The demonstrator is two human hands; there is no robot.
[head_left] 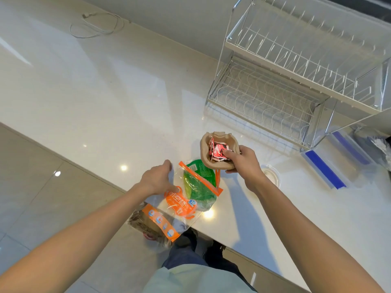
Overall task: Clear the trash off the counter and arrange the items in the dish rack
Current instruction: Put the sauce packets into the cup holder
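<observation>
Head view: the right hand (243,160) grips a crumpled brown paper tray (218,150) stuffed with red wrappers, above the counter (105,102) near its front edge. The left hand (157,179), fingers spread, presses an orange-trimmed plastic bag (186,199) overhanging that edge, perhaps pinching it. The dish rack (296,70) stands at the back.

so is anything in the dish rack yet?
No. Both tiers of the dish rack are bare wire; the right hand holds a brown cup of wrappers.
</observation>
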